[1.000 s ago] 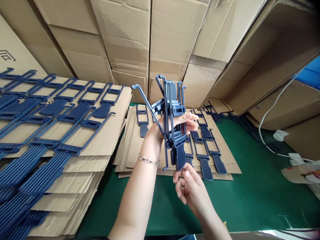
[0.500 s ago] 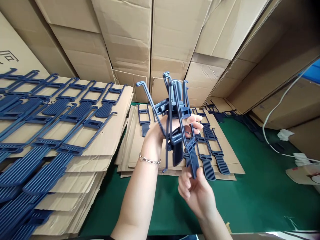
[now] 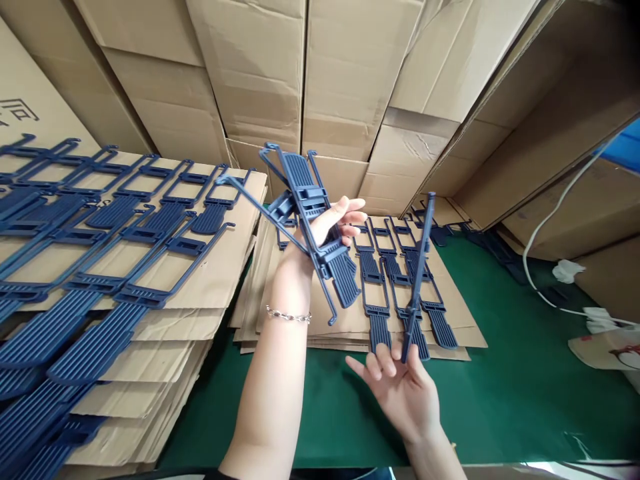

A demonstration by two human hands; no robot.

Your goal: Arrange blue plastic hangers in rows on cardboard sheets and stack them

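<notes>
Several dark blue plastic frames [image 3: 303, 175] with ribbed tongues hang around my left hand [image 3: 330, 223], which is raised above the middle cardboard stack with its thumb over them. To the right, my right hand [image 3: 403, 390] pinches the lower end of a single blue frame [image 3: 419, 267] between thumb and fingers. That frame stands nearly upright and is seen edge-on, apart from the bunch. Below, more blue frames lie in rows on the cardboard sheets [image 3: 310, 320], partly hidden behind my left hand and the held pieces.
At the left, a taller stack of cardboard sheets [image 3: 200, 287] carries many blue frames. Cardboard boxes [image 3: 340, 80] line the back. Loose blue frames, a white cable [image 3: 545, 220] and crumpled white pieces lie on the green table [image 3: 500, 400] at the right.
My left hand has moved left with its bunch, which has turned. My right hand has shifted slightly right and down, and its single frame is now separate from the bunch.
</notes>
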